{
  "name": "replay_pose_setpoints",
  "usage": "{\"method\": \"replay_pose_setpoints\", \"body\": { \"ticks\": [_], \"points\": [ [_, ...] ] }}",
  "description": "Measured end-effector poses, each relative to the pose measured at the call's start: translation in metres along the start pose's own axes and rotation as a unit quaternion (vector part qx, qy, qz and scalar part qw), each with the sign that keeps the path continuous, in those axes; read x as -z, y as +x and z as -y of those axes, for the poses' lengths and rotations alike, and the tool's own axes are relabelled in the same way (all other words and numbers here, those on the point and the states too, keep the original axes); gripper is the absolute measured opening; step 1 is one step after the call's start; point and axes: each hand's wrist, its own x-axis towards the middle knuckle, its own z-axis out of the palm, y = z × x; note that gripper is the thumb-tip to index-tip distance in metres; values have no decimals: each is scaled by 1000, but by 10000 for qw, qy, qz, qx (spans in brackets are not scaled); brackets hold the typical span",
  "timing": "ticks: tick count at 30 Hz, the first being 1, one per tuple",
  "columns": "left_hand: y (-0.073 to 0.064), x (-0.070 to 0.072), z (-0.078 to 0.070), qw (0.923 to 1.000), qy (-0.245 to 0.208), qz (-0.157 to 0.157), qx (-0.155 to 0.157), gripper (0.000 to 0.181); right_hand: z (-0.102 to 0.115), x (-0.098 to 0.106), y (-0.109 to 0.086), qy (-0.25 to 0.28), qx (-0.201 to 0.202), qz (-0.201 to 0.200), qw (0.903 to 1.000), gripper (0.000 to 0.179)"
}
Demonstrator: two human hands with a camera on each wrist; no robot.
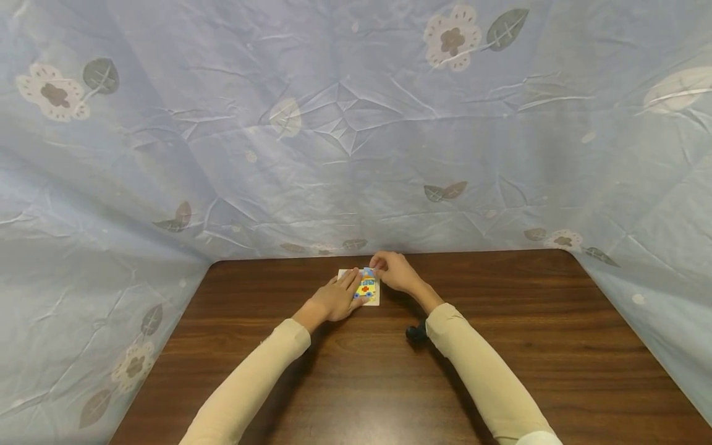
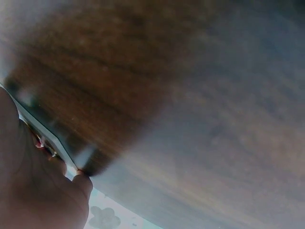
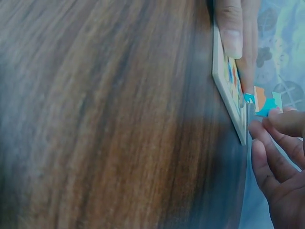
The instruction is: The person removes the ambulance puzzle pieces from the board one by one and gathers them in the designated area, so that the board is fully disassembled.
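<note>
Pinches a likely light, stiff puzzle piece, best gripped by its edges, in the right hand beside straight left fingers.

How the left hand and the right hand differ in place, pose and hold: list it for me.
The left hand lies over the left part of the ambulance puzzle board, while the right hand is at its upper right corner. The left hand's fingers are stretched out; the right hand's are curled, pinching a puzzle piece. Both are bare and come out of cream sleeves.
</note>
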Motion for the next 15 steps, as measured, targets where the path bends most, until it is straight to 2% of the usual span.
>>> {"method": "replay_pose_setpoints", "body": {
  "ticks": [8,15],
  "points": [
    [-3,1,0,9998,-172,103,-51,82,4,9,-5,485,119,-379,9980,21],
    [-1,-1,1,9998,-201,77,4,81,4,19,-13,709,-31,-510,9962,22]
  ]
}}
